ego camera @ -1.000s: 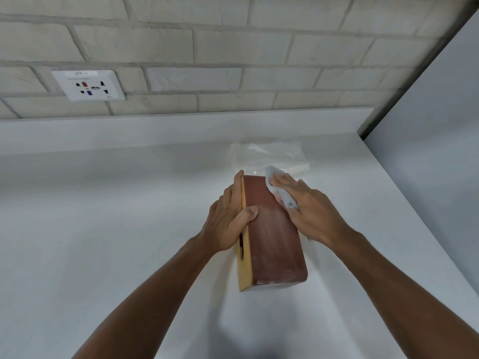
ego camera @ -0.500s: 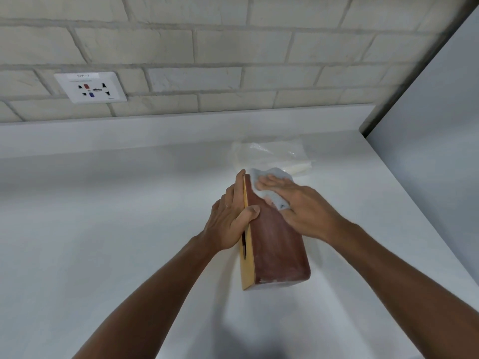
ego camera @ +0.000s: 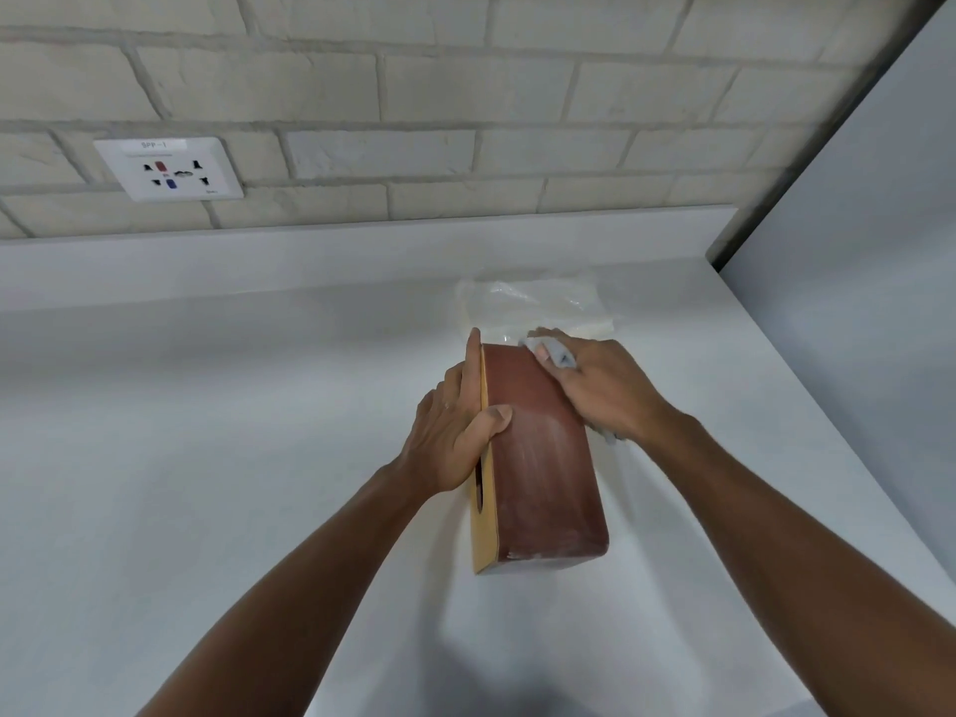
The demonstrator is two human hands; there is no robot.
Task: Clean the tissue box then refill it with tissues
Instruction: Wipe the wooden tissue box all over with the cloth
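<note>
1. Nearest me, the tissue box [ego camera: 543, 458] lies on its side on the counter [ego camera: 207, 432], right of centre, with its long axis pointing at the back-right corner. The brown face is up and streaked with dust. The yellow face with the slot [ego camera: 478, 489] is turned left.
2. Left hand [ego camera: 450, 437] clamps the box, thumb hooked over the brown face and fingers flat along the yellow one.
3. Right hand [ego camera: 605, 390] is closed round a grey cloth [ego camera: 556, 354] and presses it on the far right edge of the top face.
4. My read on handling: it's rigid, wood-like and probably light. The faces look smooth, so I expect it to skate on this counter unless braced. I'd grip across the two long faces, clear of the slot.
5. Just behind the box's far end sits a clear plastic tissue pack [ego camera: 533, 307]. It looks soft and slippery, and it's close enough that a long wipe stroke could shove it.
6. Farthest out, the socket [ego camera: 168, 169] on the brick wall [ego camera: 465, 95] is back left, well apart. The grey panel [ego camera: 853, 251] along the counter's right edge crowds the right arm.
</note>
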